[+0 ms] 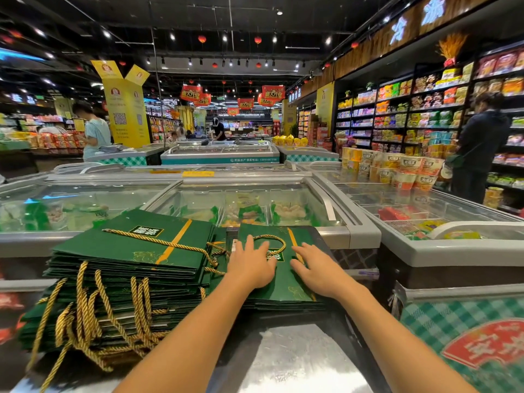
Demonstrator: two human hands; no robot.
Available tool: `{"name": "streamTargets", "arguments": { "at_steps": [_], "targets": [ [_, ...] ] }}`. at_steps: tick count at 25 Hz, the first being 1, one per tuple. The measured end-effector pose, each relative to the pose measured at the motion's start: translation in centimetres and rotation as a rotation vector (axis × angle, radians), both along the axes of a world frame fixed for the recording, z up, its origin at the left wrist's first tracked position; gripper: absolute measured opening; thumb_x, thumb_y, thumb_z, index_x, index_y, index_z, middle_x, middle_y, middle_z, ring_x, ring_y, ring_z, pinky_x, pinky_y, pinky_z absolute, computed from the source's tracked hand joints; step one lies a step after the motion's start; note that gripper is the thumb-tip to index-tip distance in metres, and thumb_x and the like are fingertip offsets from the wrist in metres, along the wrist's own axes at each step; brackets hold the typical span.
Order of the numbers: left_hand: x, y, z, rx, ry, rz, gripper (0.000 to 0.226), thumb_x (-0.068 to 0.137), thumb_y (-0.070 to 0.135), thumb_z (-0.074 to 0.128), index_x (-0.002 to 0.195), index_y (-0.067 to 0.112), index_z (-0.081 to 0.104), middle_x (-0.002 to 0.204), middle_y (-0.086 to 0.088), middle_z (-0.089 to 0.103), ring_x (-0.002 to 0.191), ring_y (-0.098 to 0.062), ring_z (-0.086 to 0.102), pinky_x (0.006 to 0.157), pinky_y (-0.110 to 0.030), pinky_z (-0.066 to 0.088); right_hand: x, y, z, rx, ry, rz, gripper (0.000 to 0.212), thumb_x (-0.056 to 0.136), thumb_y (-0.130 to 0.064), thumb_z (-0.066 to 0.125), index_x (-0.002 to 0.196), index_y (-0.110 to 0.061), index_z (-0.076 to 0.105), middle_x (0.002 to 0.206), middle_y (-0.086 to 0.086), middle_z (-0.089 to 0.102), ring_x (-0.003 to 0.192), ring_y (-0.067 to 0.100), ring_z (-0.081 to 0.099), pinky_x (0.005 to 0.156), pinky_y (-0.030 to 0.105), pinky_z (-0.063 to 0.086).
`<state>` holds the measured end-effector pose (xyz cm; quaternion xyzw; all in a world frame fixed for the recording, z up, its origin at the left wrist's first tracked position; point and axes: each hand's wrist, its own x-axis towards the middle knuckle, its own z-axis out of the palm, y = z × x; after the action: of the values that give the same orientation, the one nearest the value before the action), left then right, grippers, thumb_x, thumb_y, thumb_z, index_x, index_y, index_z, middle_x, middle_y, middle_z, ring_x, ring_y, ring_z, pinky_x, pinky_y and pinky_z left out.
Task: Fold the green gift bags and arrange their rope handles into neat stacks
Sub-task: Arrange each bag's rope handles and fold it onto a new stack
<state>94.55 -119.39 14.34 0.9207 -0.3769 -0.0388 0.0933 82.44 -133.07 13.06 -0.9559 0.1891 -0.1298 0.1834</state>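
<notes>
Top green bag (286,275) lies flat on the shorter right stack (283,304), on the steel counter (283,361) in front of the chest freezer (363,236), w/ its gold rope handle (280,240) looping out at the far end. Risks, as I judge them: the loop isn't tucked, so a bag laid over it would leave a lump & tilt the pile. The paper looks smooth, so a sideways shove could slide the top bag off square. The right stack also butts against the taller left stack (127,268), & cords tangle at the join, so tugging one may drag a neighbour w/ it. The left stack's hanging ropes (82,302) droop loose over its near side, easy to snag w/ a forearm. Left hand (251,265): palm down on the bag, fingers straight & a bit spread, tips at the rope loop, touching or just short, can't tell; holds nothing. Right hand (314,269): also flat, fingers straight, lying across the orange stripe (292,236) toward the bag's right edge, pressing, gripping nothing.
</notes>
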Motion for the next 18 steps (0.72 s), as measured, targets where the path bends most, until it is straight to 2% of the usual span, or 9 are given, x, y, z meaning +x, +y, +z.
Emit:
{"name": "streamTargets", "arguments": {
  "at_steps": [2, 5, 6, 9, 11, 13, 15, 17, 18],
  "targets": [
    [-0.5, -0.6, -1.7, 0.074, 0.017, 0.022, 0.060, 0.107, 0.051, 0.017, 0.162, 0.032, 0.004, 0.170, -0.008, -0.008, 0.154, -0.039, -0.013, 0.126, -0.053, -0.001, 1.0, 0.0, -1.0, -0.058, 0.082, 0.009, 0.057, 0.108, -0.041, 0.035, 0.160, -0.018, 0.027, 0.166, 0.012, 0.023, 0.153, 0.027, 0.020, 0.124, 0.039, 0.018],
    [-0.5, -1.1, -2.6, 0.077, -0.008, 0.043, 0.060, 0.106, 0.050, 0.012, 0.162, 0.031, 0.002, 0.170, -0.007, -0.008, 0.154, -0.038, -0.015, 0.125, -0.052, -0.006, 1.9, -0.7, -2.0, -0.090, 0.150, -0.012, 0.058, 0.108, -0.045, 0.026, 0.160, -0.020, 0.024, 0.167, 0.013, 0.021, 0.153, 0.029, 0.018, 0.125, 0.043, 0.016],
    [-0.4, -1.2, -2.7, 0.073, -0.008, 0.047, 0.060, 0.106, 0.050, 0.011, 0.162, 0.031, 0.002, 0.170, -0.007, -0.008, 0.154, -0.037, -0.015, 0.125, -0.052, -0.007, 2.1, -0.9, -2.3, -0.111, 0.194, -0.013, 0.063, 0.106, -0.052, 0.019, 0.161, -0.021, 0.021, 0.168, 0.013, 0.017, 0.154, 0.030, 0.015, 0.125, 0.045, 0.015],
    [-0.2, -1.2, -3.0, 0.079, -0.017, 0.049, 0.060, 0.106, 0.050, 0.011, 0.162, 0.031, 0.003, 0.170, -0.007, -0.008, 0.154, -0.037, -0.015, 0.125, -0.051, -0.008, 2.8, -1.7, -3.5, -0.200, 0.257, -0.002, 0.098, 0.086, -0.073, -0.015, 0.161, -0.019, 0.017, 0.169, 0.012, 0.015, 0.154, 0.033, 0.013, 0.123, 0.049, 0.018],
    [-0.6, -1.2, -3.0, 0.079, -0.027, 0.057, 0.059, 0.107, 0.048, 0.014, 0.162, 0.029, 0.009, 0.170, -0.009, -0.002, 0.155, -0.039, -0.008, 0.125, -0.053, -0.003, 2.5, -1.4, -3.5, -0.224, 0.229, -0.028, 0.075, 0.100, -0.061, 0.004, 0.160, -0.018, 0.020, 0.166, 0.013, 0.022, 0.152, 0.032, 0.020, 0.122, 0.047, 0.022],
    [-2.0, -0.8, -2.2, 0.093, -0.126, 0.062, 0.054, 0.108, 0.043, 0.023, 0.156, 0.020, 0.028, 0.164, -0.016, 0.022, 0.151, -0.042, 0.015, 0.122, -0.056, 0.015, 2.0, -0.8, -2.9, -0.280, 0.173, -0.016, 0.058, 0.108, -0.047, 0.022, 0.159, -0.019, 0.026, 0.162, 0.012, 0.030, 0.147, 0.031, 0.029, 0.119, 0.045, 0.028],
    [-3.7, 0.3, -0.4, 0.058, -0.266, 0.029, 0.040, 0.106, 0.035, 0.037, 0.139, 0.014, 0.047, 0.145, -0.015, 0.047, 0.135, -0.038, 0.043, 0.108, -0.051, 0.035, 1.5, 0.0, -1.7, -0.411, 0.163, -0.007, 0.052, 0.109, -0.046, 0.027, 0.153, -0.021, 0.039, 0.153, 0.007, 0.044, 0.138, 0.029, 0.042, 0.110, 0.042, 0.039],
    [-4.6, 2.1, 2.5, -0.058, -0.306, -0.037, 0.030, 0.103, 0.030, 0.046, 0.126, 0.014, 0.056, 0.128, -0.011, 0.059, 0.120, -0.034, 0.057, 0.097, -0.046, 0.046, 1.2, 1.2, -0.1, -0.525, 0.057, -0.032, 0.042, 0.107, -0.045, 0.035, 0.136, -0.022, 0.055, 0.135, 0.003, 0.059, 0.123, 0.026, 0.054, 0.096, 0.041, 0.047],
    [-4.8, 3.5, 4.1, -0.137, -0.313, -0.052, 0.028, 0.101, 0.030, 0.049, 0.123, 0.016, 0.060, 0.122, -0.008, 0.064, 0.114, -0.032, 0.061, 0.094, -0.044, 0.050, 1.4, 2.1, 0.6, -0.509, -0.045, -0.031, 0.036, 0.105, -0.042, 0.041, 0.128, -0.021, 0.061, 0.125, 0.002, 0.063, 0.115, 0.026, 0.058, 0.091, 0.040, 0.048]
  ]
}}
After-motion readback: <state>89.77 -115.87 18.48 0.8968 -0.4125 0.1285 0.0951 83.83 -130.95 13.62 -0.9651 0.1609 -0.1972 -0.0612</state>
